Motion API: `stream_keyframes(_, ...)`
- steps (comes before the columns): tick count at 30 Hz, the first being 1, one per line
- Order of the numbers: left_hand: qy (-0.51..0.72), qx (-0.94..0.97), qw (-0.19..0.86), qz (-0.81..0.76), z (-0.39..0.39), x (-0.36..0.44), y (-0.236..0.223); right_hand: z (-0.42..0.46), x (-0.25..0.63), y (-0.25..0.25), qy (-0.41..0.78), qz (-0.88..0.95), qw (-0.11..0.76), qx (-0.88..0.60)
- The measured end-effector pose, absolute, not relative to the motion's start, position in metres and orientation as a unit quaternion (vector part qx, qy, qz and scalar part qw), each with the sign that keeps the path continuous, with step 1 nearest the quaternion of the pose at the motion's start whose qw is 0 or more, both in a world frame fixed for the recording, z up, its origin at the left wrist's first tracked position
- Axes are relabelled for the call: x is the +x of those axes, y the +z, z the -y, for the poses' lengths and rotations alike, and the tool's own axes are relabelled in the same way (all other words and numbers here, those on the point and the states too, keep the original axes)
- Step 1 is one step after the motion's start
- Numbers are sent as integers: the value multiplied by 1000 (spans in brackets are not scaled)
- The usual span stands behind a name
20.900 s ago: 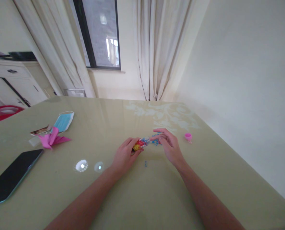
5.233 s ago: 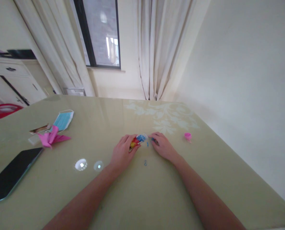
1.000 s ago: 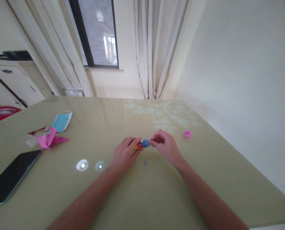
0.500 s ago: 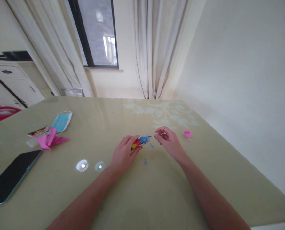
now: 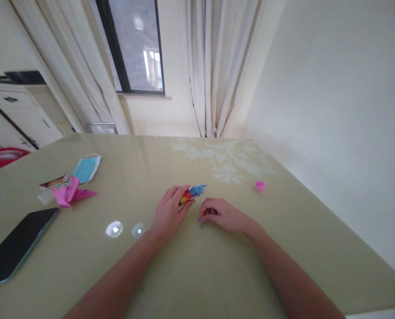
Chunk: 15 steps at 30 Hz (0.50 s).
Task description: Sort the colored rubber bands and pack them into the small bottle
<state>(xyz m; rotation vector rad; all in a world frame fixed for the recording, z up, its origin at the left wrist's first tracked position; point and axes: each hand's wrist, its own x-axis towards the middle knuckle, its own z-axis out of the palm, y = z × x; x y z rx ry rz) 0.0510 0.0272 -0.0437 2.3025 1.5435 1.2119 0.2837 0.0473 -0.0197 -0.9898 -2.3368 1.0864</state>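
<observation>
My left hand [image 5: 169, 210] is closed round a small multicoloured bundle [image 5: 192, 193], its yellow and red part partly hidden by the fingers. The bundle's blue end looks frayed and stringy and points to the right. In front of it, my right hand [image 5: 221, 214] is low over the table with thumb and fingertips pinched together. A short blue strand [image 5: 199, 219] shows at these fingertips. Just below lies another thin blue piece [image 5: 202, 227] on the tabletop, partly covered by the hand; its exact kind is too small to tell.
A small pink cup-shaped thing [image 5: 260, 186] stands to the right. On the left lie a pink folded paper bird [image 5: 71, 193], a blue face mask [image 5: 87, 168], a brown strip [image 5: 54, 181] and a black phone [image 5: 21, 246]. The glossy table [image 5: 170, 274] meets a wall at right.
My right hand has moved down and left from the bundle's blue tip to the blue piece on the table. The loose strand beside the bundle is gone from there. My left hand shifted slightly left.
</observation>
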Motion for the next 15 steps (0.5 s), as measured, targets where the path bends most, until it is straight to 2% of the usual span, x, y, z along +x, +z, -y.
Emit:
stream_keyframes(11, 407, 758, 56, -506, -27, 51, -42, -47, 287, -18, 379, 852, 149, -328)
stream_keyframes(13, 408, 757, 58, -507, -28, 51, -42, -48, 288, -19, 365, 849, 171, -341)
stream_keyframes(15, 406, 755, 61, -511, -28, 50, -42, -51, 289, -19, 346, 824, 230, -384)
